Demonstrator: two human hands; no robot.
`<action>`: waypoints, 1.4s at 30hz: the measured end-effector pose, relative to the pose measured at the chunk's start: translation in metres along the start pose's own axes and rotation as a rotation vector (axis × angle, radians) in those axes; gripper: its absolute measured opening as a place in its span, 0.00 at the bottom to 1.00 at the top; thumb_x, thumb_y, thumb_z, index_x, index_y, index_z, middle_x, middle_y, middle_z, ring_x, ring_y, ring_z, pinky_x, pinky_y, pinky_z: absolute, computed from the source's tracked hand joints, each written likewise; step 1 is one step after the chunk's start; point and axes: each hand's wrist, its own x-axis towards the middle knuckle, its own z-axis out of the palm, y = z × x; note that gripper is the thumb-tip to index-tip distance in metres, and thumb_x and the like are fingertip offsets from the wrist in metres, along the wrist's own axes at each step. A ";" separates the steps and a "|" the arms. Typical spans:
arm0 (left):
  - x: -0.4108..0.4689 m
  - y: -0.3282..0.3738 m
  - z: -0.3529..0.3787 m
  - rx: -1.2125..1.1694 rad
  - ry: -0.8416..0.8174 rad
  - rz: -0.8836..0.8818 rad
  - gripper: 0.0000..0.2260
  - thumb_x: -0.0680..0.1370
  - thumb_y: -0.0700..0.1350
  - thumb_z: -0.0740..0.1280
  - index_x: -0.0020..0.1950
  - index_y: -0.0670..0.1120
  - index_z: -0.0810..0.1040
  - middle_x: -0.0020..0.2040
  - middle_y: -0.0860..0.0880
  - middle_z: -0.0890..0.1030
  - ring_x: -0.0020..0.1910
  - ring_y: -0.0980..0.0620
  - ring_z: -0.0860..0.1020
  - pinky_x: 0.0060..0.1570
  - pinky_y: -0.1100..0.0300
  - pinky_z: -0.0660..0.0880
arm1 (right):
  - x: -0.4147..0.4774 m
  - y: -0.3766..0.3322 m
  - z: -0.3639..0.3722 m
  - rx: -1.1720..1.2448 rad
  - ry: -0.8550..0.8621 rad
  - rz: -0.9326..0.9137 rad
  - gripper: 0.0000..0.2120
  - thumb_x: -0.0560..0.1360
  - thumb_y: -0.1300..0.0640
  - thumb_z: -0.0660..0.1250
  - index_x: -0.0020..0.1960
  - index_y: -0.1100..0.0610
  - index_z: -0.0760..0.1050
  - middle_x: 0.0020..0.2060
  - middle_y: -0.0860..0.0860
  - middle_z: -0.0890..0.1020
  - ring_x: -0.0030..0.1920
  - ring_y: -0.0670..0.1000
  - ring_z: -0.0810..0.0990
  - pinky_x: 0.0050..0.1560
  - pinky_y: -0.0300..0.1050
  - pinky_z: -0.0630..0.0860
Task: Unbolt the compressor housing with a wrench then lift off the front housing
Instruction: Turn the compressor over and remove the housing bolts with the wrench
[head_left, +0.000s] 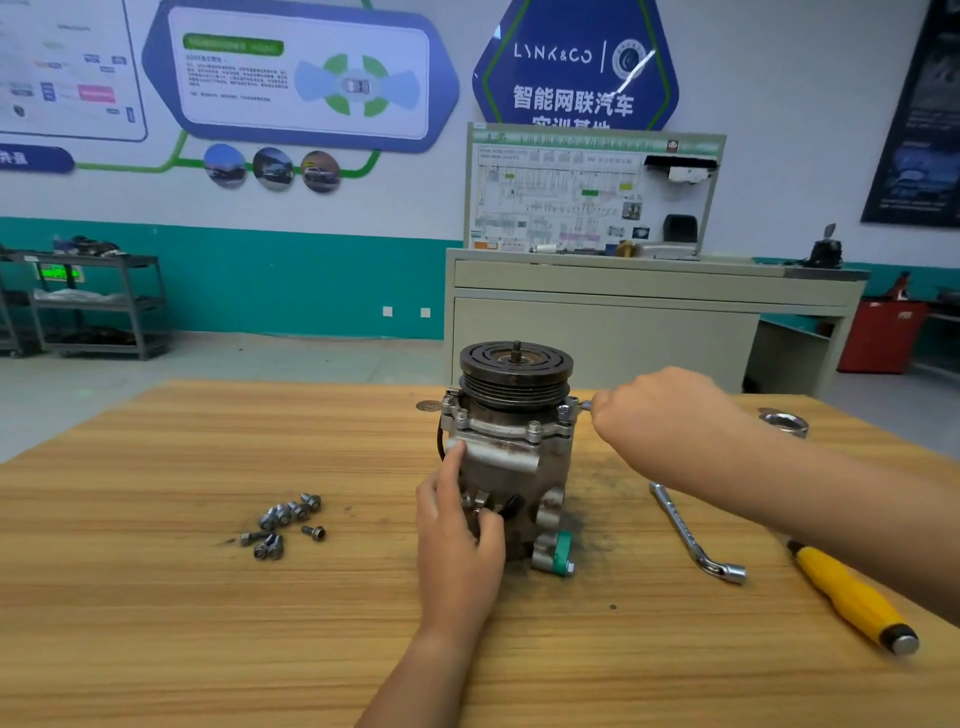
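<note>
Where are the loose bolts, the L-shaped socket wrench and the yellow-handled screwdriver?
loose bolts (284, 515): head view, on a bolt in the middle of the pile.
L-shaped socket wrench (684, 530): head view, mid-shaft.
yellow-handled screwdriver (847, 597): head view, middle of the yellow handle.

- Bright, even indoor light, diffuse; no hard shadows anywhere.
- Only faint soft shade under compressor on wooden table.
- White glare streak across blue Lynk & Co sign.
- Wide-angle bend twd edges; wall posters soft, text unreadable; right hand slightly blurred.
</note>
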 end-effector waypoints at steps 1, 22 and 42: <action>0.001 0.000 0.000 0.000 0.003 0.000 0.36 0.72 0.31 0.63 0.63 0.69 0.57 0.57 0.50 0.68 0.52 0.58 0.70 0.47 0.81 0.61 | 0.000 0.003 0.002 -0.023 0.003 -0.020 0.11 0.77 0.66 0.57 0.58 0.59 0.69 0.30 0.50 0.67 0.31 0.52 0.71 0.28 0.42 0.66; -0.002 0.003 -0.001 -0.024 -0.014 -0.031 0.36 0.73 0.31 0.63 0.62 0.70 0.56 0.56 0.53 0.66 0.50 0.64 0.70 0.45 0.71 0.66 | 0.010 0.025 0.021 0.062 0.041 -0.057 0.14 0.79 0.51 0.49 0.53 0.57 0.70 0.27 0.48 0.64 0.26 0.45 0.62 0.24 0.40 0.57; 0.000 0.000 0.001 -0.018 -0.012 -0.024 0.35 0.72 0.32 0.64 0.63 0.69 0.57 0.56 0.53 0.65 0.55 0.50 0.71 0.50 0.58 0.68 | 0.017 0.006 0.064 0.660 0.435 0.353 0.12 0.80 0.59 0.52 0.62 0.59 0.65 0.26 0.49 0.69 0.26 0.51 0.71 0.23 0.43 0.61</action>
